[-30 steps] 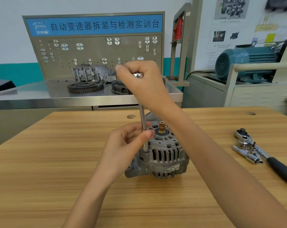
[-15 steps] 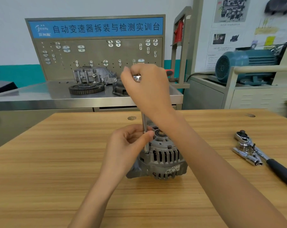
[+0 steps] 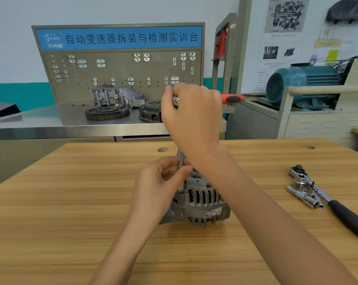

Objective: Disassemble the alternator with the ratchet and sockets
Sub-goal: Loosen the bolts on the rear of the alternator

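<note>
Since it's cast metal, judge it heavy and stiff; notes, big to small:
bench point(image 3: 71, 212): wood-grain laminate, flat, smooth; the alternator could skid on it under torque.
alternator point(image 3: 200, 202): mid-bench, standing on end. Grey ribbed casting with slotted vents and a small label. Rigid, probably weighty. Best held by the solid outer rim, not the vent ribs.
ratchet point(image 3: 232, 98): red-and-black handle, chrome head, held level above the housing. Hard, non-slip handle.
spare ratchet point(image 3: 309, 182): black handle, chrome head, lying on the bench well to the right.
extension bar point(image 3: 181, 173): slim chrome rod, upright, running down to the housing edge. Slick; needs steadying.
loose sockets point(image 3: 305, 197): short chrome cylinders touching the spare ratchet.
right hand point(image 3: 192, 112): fist wrapped round the ratchet at its head end.
left hand point(image 3: 163, 182): thumb and fingertips pinching the extension bar beside the housing.
</note>
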`<state>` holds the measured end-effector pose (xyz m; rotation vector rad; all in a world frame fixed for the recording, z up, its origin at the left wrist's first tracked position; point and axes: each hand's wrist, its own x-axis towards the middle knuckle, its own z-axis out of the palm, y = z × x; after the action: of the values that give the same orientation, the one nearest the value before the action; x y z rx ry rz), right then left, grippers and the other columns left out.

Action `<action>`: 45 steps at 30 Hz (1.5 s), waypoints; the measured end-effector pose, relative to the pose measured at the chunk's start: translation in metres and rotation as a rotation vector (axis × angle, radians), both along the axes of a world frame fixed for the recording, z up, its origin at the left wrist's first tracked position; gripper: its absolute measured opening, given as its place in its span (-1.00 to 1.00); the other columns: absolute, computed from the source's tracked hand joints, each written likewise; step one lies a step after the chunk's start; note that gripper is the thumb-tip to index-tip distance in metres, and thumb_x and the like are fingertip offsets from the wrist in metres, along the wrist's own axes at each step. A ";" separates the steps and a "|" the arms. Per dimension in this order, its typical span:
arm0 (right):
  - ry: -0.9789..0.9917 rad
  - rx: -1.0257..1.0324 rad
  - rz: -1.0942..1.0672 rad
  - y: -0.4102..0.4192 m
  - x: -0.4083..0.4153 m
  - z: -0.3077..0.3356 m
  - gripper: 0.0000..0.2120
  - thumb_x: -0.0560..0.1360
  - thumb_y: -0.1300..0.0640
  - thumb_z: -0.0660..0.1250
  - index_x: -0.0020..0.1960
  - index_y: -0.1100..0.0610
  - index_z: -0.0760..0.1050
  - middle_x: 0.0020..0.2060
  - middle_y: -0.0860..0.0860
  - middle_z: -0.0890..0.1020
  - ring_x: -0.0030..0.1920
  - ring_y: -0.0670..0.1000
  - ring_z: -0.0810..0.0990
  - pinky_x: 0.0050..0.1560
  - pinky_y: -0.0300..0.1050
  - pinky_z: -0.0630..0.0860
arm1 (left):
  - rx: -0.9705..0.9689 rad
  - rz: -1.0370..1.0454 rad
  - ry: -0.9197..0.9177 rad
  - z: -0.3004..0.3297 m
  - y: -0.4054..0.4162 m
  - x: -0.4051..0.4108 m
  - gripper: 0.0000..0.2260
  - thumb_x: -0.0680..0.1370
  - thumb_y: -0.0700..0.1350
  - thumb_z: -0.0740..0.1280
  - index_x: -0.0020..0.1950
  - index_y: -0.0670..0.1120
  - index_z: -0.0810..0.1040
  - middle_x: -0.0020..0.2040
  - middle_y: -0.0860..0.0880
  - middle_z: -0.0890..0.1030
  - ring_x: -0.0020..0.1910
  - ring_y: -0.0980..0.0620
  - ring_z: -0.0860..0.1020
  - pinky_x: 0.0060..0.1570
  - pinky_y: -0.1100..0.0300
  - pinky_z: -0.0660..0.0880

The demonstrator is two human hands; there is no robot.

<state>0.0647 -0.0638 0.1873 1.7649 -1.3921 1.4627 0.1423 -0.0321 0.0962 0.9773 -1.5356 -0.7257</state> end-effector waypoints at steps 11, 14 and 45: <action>-0.463 0.260 1.170 -0.016 -0.005 0.007 -0.54 0.54 0.25 0.13 -0.54 0.12 0.32 -0.56 0.04 0.35 -0.38 0.01 0.42 0.04 -0.22 0.44 | 0.020 -0.081 0.000 0.001 0.004 0.005 -0.82 0.49 -0.18 0.40 -0.01 0.10 0.61 -0.10 0.11 0.71 -0.03 0.24 0.64 -0.04 0.40 0.53; -0.387 0.107 0.900 -0.014 -0.003 0.001 -0.54 0.57 0.27 0.16 -0.52 0.16 0.28 -0.58 0.02 0.26 -0.48 -0.02 0.29 -0.20 -0.22 0.39 | 0.027 -0.053 0.019 -0.001 0.003 0.005 -0.84 0.47 -0.15 0.42 -0.06 0.12 0.62 -0.14 0.13 0.71 -0.07 0.26 0.64 -0.10 0.42 0.53; -0.283 0.260 0.922 -0.015 -0.006 0.006 -0.51 0.62 0.20 0.16 -0.50 0.16 0.40 -0.54 -0.10 0.44 -0.43 -0.17 0.44 -0.12 -0.33 0.43 | 0.023 -0.045 -0.028 0.001 0.001 0.008 -0.90 0.50 -0.13 0.41 -0.04 0.05 0.63 -0.17 0.09 0.71 -0.13 0.19 0.65 -0.16 0.41 0.53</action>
<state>0.0586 -0.0789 0.1936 2.6508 -0.9193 2.1094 0.1505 -0.0311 0.0971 0.9760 -1.5807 -0.7663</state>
